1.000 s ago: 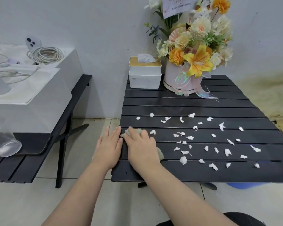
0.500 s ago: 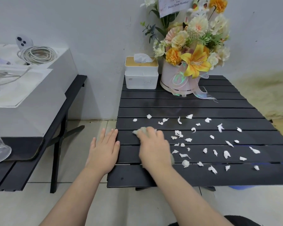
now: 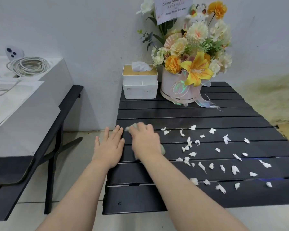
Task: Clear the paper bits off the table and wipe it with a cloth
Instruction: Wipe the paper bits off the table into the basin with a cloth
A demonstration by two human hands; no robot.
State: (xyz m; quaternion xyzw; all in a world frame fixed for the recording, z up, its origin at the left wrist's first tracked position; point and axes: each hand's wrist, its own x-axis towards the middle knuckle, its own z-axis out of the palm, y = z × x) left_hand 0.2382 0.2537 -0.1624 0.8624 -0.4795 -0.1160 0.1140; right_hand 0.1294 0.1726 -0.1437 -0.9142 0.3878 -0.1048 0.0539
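Note:
Several white paper bits (image 3: 211, 165) lie scattered over the middle and right of the black slatted table (image 3: 198, 114). My right hand (image 3: 144, 140) presses a crumpled pale greenish cloth (image 3: 132, 127) flat on the table near its left side; the cloth shows only past my fingertips and beside my wrist. My left hand (image 3: 109, 147) lies flat, fingers apart, along the table's left edge, holding nothing and touching the right hand. The nearest bits are just right of my right hand.
A white tissue box (image 3: 140, 84) and a flower arrangement in a white pot (image 3: 178, 90) stand at the table's back against the wall. To the left, a second black table (image 3: 40, 155) carries a white box with coiled cable (image 3: 28, 65).
My right hand has slid the cloth away from me and back left after a sweep right, so it lies further up the table. Bits near it have been bunched rightward. My left hand followed along the edge.

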